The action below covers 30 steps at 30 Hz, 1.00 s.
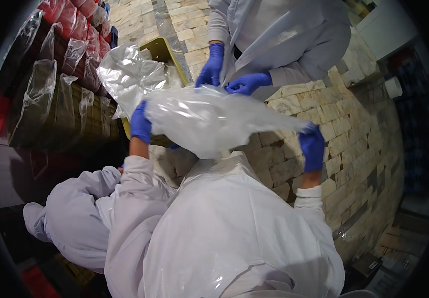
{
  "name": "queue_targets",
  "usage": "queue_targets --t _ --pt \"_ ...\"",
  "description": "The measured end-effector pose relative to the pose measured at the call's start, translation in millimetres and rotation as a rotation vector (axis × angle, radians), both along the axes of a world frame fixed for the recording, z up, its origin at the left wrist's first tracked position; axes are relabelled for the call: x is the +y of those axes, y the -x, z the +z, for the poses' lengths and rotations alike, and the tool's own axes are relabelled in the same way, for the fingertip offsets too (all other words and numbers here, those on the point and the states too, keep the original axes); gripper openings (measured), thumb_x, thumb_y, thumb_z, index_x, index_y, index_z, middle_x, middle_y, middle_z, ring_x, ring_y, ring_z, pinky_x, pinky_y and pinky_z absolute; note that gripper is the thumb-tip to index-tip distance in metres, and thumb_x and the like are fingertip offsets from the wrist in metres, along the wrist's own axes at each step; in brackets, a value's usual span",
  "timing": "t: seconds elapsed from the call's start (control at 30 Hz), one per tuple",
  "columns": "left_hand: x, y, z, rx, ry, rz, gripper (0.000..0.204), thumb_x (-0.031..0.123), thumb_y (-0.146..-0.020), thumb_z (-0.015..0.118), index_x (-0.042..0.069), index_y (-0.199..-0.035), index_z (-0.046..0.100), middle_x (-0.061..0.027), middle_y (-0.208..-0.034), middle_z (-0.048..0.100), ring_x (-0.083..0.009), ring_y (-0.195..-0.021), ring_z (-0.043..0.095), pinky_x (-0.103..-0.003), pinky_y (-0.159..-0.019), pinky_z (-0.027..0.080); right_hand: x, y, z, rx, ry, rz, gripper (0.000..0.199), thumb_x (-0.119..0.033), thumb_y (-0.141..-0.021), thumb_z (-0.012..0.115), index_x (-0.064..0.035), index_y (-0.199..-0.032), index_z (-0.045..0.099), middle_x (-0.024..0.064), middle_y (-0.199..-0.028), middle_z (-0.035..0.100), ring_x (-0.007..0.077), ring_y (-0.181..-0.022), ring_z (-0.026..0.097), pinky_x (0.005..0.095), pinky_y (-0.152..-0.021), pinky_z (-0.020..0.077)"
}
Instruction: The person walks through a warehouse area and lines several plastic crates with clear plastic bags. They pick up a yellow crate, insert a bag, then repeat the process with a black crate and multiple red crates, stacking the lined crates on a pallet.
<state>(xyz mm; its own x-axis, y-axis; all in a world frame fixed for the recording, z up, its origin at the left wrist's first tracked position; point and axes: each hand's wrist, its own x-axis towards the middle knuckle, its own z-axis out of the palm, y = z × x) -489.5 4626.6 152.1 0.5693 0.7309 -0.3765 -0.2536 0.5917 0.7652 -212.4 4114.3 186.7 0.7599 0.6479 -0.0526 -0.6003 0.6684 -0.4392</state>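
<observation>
Your left hand (140, 123), in a blue glove, is closed in a pinch on one end of the clear plastic bag (209, 119), and your right hand (313, 147), gloved the same, grips the opposite end, fingers curled over the edge. You hold the bag stretched out flat between them, up in the air in front of your chest, above the pale tiled floor (353, 129). Taking the bag as the landmark: just past its far edge, a co-worker's two blue-gloved hands (234, 74) touch or nearly touch the plastic, and I cannot tell whether they actually pinch it. Behind those hands stands the co-worker in a white coat (284, 35). Off the bag's left end, beyond your left hand, a second crumpled clear bag (127, 74) lies over a yellowish crate (161, 49). Further to the left of that, rows of plastic-lined crates (55, 94) are stacked, dark ones near and red ones at the far end. Below the bag, close to you, your white plastic apron (224, 223) fills the lower view, and beside it, under your left forearm, another person in white crouches (75, 213)
</observation>
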Motion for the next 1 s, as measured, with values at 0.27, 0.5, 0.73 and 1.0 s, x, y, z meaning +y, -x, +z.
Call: queue_targets --t 0.27,0.5,0.73,1.0 --pt "57.7 35.5 32.3 -0.083 -0.123 0.136 0.025 0.022 -0.09 0.058 0.005 -0.107 0.061 -0.0053 -0.098 0.062 -0.0155 -0.087 0.059 -0.029 -0.08 0.048 -322.9 -61.1 -12.1 -0.204 0.493 -0.854 0.026 -0.016 -0.088 0.048 -0.0024 -0.11 0.055 0.0103 -0.088 0.063 0.0203 -0.078 0.059 0.0329 -0.075 0.0471" --pt "-109.6 -42.6 110.6 -0.006 -0.238 -0.253 0.025 0.018 -0.086 0.063 0.003 -0.106 0.059 0.0009 -0.089 0.06 -0.0064 -0.078 0.056 -0.021 -0.071 0.046 -30.2 33.2 141.3 -0.912 1.226 -0.912 0.027 -0.002 -0.084 0.057 -0.001 -0.111 0.06 0.0082 -0.096 0.062 0.0147 -0.08 0.058 0.0285 -0.072 0.0494" --pt "-163.2 -68.0 118.6 0.022 -0.261 -0.424 0.034 0.009 -0.08 0.069 0.0 -0.11 0.056 -0.0026 -0.096 0.062 -0.0075 -0.082 0.058 -0.021 -0.071 0.047 181.5 111.2 102.5 -0.751 0.813 0.22 0.021 -0.016 -0.087 0.061 -0.0014 -0.101 0.063 0.0037 -0.085 0.061 0.0109 -0.075 0.055 0.0247 -0.072 0.045" --pt "-156.8 -46.7 104.2 0.121 -0.224 -0.286 0.029 0.014 -0.082 0.069 0.002 -0.106 0.059 -0.0005 -0.092 0.063 -0.0059 -0.077 0.056 -0.02 -0.066 0.044 197.5 102.1 75.3 -0.643 0.848 0.169 0.018 -0.018 -0.085 0.066 -0.0043 -0.095 0.061 -0.0018 -0.086 0.058 0.0083 -0.078 0.053 0.0222 -0.071 0.0438"
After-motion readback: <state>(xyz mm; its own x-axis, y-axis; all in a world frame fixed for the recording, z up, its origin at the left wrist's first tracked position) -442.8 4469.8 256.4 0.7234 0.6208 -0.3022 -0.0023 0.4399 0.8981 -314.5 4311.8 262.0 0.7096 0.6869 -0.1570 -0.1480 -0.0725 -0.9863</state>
